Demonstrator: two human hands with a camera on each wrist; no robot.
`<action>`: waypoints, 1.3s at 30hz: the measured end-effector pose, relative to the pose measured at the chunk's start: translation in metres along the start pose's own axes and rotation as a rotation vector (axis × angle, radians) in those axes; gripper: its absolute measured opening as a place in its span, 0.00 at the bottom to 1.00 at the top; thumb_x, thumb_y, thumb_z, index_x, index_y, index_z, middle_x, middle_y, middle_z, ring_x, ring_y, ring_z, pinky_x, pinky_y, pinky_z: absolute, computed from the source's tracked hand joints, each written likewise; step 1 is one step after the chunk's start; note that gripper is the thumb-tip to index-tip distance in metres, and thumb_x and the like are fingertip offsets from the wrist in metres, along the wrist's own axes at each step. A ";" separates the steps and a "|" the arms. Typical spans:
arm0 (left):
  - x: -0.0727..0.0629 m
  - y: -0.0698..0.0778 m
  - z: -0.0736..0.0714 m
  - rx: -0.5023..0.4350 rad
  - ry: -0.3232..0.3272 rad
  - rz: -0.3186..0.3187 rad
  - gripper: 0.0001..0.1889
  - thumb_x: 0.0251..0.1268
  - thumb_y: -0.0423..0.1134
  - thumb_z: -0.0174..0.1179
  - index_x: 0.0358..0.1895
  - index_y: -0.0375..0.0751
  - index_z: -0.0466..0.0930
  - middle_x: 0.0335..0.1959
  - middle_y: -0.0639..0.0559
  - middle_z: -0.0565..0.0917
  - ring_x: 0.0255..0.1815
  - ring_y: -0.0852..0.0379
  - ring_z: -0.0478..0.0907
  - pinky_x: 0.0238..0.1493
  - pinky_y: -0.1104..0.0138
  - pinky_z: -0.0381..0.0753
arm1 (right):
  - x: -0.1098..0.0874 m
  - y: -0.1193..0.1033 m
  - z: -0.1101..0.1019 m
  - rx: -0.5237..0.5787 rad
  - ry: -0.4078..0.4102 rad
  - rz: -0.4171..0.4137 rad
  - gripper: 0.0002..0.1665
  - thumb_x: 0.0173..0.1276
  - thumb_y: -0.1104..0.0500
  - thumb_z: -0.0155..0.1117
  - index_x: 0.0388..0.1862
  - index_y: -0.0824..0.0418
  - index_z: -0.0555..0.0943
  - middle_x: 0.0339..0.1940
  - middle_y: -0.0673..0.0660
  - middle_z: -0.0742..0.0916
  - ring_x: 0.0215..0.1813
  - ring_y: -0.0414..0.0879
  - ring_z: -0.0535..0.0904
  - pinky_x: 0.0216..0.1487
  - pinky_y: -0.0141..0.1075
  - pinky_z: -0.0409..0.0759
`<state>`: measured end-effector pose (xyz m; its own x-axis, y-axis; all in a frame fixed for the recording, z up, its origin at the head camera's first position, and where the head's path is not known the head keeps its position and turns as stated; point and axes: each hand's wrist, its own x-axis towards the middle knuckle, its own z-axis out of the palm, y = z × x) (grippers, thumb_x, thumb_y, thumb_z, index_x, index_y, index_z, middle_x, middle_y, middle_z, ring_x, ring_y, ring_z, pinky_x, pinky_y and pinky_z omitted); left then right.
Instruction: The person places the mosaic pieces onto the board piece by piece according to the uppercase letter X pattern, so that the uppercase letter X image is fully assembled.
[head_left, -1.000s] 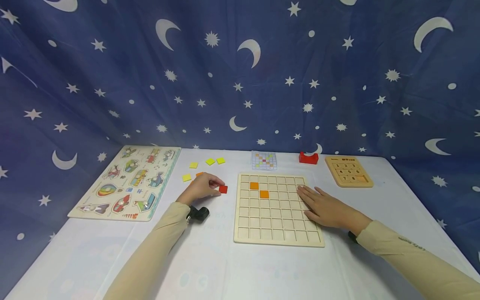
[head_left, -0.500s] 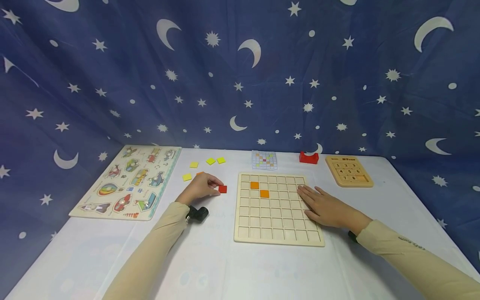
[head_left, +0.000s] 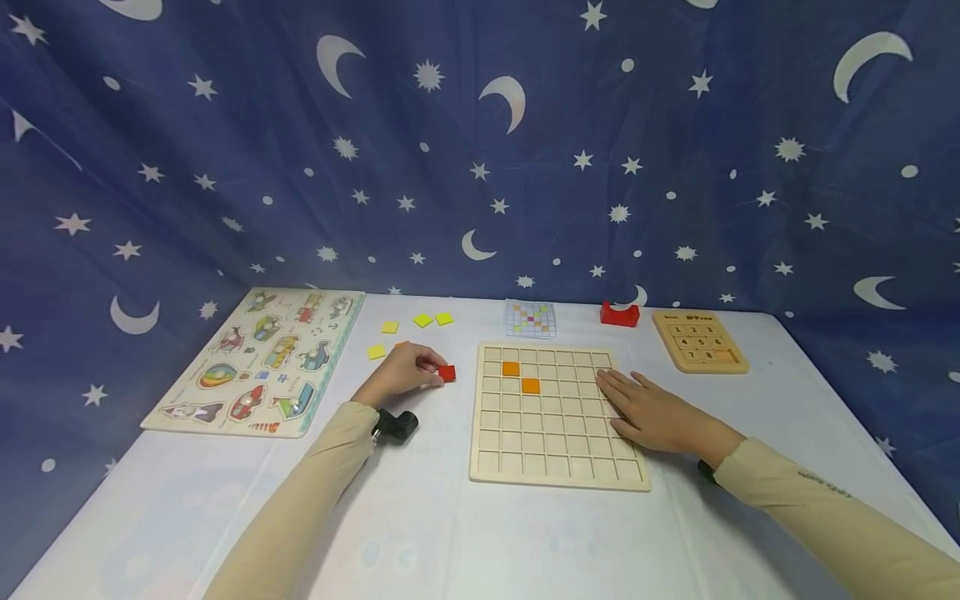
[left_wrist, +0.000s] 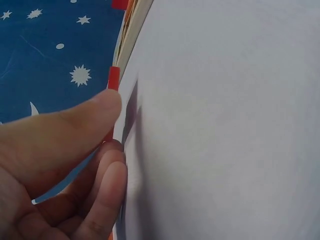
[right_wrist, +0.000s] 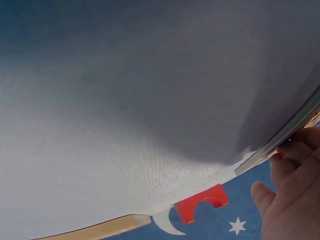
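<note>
My left hand [head_left: 401,372] pinches a small red square tile [head_left: 447,373] between thumb and fingers, left of the wooden grid board [head_left: 558,472]. In the left wrist view the red tile [left_wrist: 114,78] shows edge-on past the thumb, close over the white tabletop, with a shadow beside it. Two orange tiles [head_left: 511,368] sit in squares near the board's upper left. Flat on the board's right edge rests my right hand [head_left: 660,417], fingers extended. The right wrist view catches that hand [right_wrist: 295,195] at the board's rim.
Several yellow tiles [head_left: 390,327] lie behind the left hand, with an orange tile [head_left: 402,342] partly hidden by it. At the back are a coloured grid card [head_left: 531,332], a red block [head_left: 619,315] and a number puzzle [head_left: 701,362]. A picture puzzle board [head_left: 307,392] lies left.
The red tile has turned slightly in the left hand's fingers and shifted a little away from me. The right hand stays on the board. The head view has drifted slightly.
</note>
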<state>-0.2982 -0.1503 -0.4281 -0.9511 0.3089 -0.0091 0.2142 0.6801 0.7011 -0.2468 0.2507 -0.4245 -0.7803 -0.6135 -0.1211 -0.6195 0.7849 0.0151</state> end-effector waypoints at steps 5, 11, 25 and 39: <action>0.001 0.001 0.002 -0.020 0.012 -0.001 0.13 0.51 0.34 0.70 0.42 0.37 0.85 0.36 0.46 0.85 0.34 0.59 0.78 0.41 0.68 0.77 | 0.000 0.001 0.001 0.001 -0.005 0.005 0.38 0.73 0.46 0.45 0.74 0.65 0.53 0.76 0.61 0.59 0.76 0.56 0.53 0.74 0.54 0.53; 0.002 0.007 0.005 -0.069 0.019 0.020 0.14 0.50 0.32 0.69 0.42 0.35 0.84 0.35 0.44 0.85 0.35 0.58 0.79 0.41 0.68 0.78 | 0.000 0.000 0.001 0.007 -0.004 0.006 0.38 0.73 0.46 0.45 0.74 0.66 0.53 0.76 0.61 0.59 0.76 0.56 0.53 0.74 0.54 0.52; 0.010 0.033 0.013 -0.090 0.043 0.085 0.13 0.49 0.33 0.70 0.41 0.37 0.85 0.34 0.46 0.85 0.34 0.58 0.80 0.41 0.70 0.79 | -0.001 0.000 0.002 0.009 0.000 -0.001 0.38 0.73 0.46 0.45 0.74 0.66 0.53 0.76 0.62 0.59 0.76 0.56 0.53 0.74 0.54 0.53; 0.023 0.065 0.039 -0.148 -0.019 0.112 0.13 0.49 0.33 0.70 0.41 0.39 0.85 0.36 0.47 0.86 0.34 0.60 0.78 0.40 0.72 0.79 | -0.002 0.000 0.002 -0.008 0.010 0.001 0.38 0.73 0.47 0.46 0.74 0.67 0.54 0.75 0.63 0.60 0.76 0.57 0.54 0.73 0.54 0.54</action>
<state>-0.2976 -0.0727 -0.4107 -0.9187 0.3901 0.0624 0.2817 0.5361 0.7958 -0.2457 0.2522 -0.4267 -0.7817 -0.6137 -0.1110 -0.6195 0.7847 0.0236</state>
